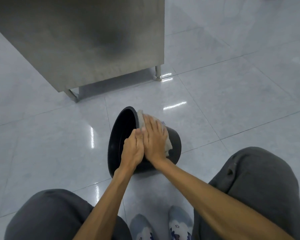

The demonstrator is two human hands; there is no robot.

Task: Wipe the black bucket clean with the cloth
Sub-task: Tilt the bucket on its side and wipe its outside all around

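The wiping looks to be under way, not finished. The black bucket (173, 144) lies tipped on its side on the tiled floor (232, 110), just ahead of the person's knees, its open mouth turned to the left of the view and its base to the right. The cloth (140, 118), a pale grey rag, is spread over the upper outer wall near the rim, with one corner hanging out lower down on the wall.

The right hand (153, 137) lies flat and open, palm down on the cloth, fingers spread and pressing it against the bucket's side. The left hand (132, 149) is closed over the rim, thumb outside and fingers curled into the mouth, which by my reading steadies the bucket while the other hand rubs.

As a judgement: only the outside wall near the rim is being worked now. The inside, the base and the underside resting on the floor have yet to be shown clean; the dark plastic hides any dirt, so I cannot tell how much is already done.

Count: 1 bucket, 1 cloth, 2 hands, 2 knees in grey trousers, 2 blue patterned shoes (142, 226), and 1 steel cabinet (93, 40) standing on short legs, 2 of them visible, beyond the bucket
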